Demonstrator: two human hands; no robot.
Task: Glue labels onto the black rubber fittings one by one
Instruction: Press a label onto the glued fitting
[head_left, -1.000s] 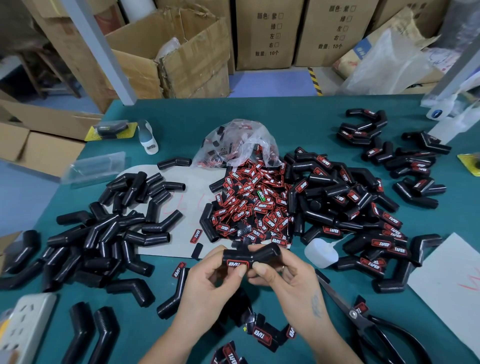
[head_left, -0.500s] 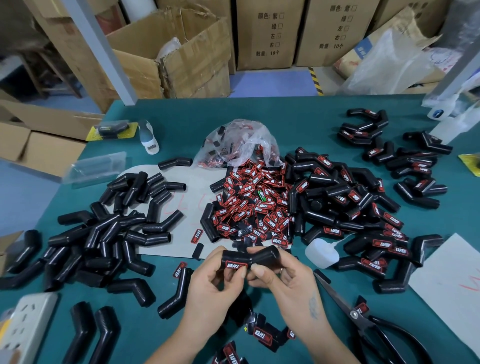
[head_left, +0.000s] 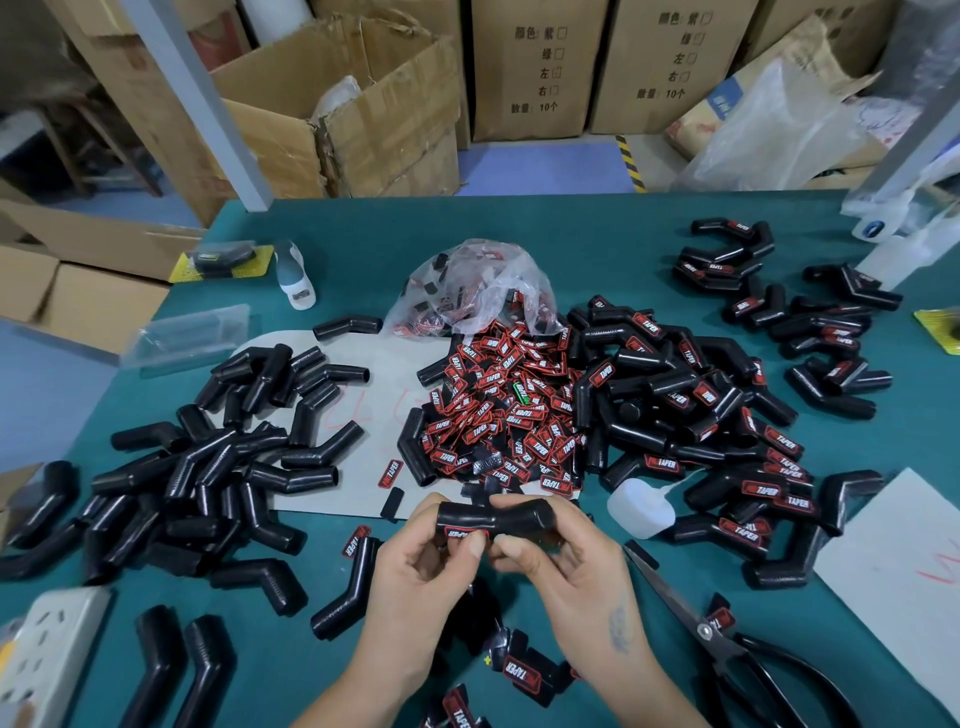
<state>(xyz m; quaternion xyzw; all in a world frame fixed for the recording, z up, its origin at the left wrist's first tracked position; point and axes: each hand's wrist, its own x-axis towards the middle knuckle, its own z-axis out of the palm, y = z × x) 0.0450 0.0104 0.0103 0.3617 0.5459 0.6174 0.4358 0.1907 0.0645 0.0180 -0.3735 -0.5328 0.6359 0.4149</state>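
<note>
Both hands hold one bent black rubber fitting (head_left: 491, 516) above the green table's near middle. My left hand (head_left: 426, 566) grips its left end, the thumb pressing a red-and-black label (head_left: 464, 533) on its near side. My right hand (head_left: 563, 561) grips the right end. A heap of loose labels (head_left: 498, 415) lies just beyond, spilling from a clear bag (head_left: 472, 286). Unlabelled fittings (head_left: 218, 467) are piled at the left. Labelled fittings (head_left: 701, 415) are piled at the right, with more (head_left: 810, 317) at the far right.
A small white glue bottle (head_left: 640, 508) lies right of my hands. Black scissors (head_left: 737, 649) lie at the near right, a white power strip (head_left: 47, 660) at the near left. White sheets (head_left: 904, 571) lie on the table. Cardboard boxes (head_left: 343, 104) stand behind it.
The fitting has turned a little in my hands, so the label now faces more downward under my left thumb. Both hands stay in place.
</note>
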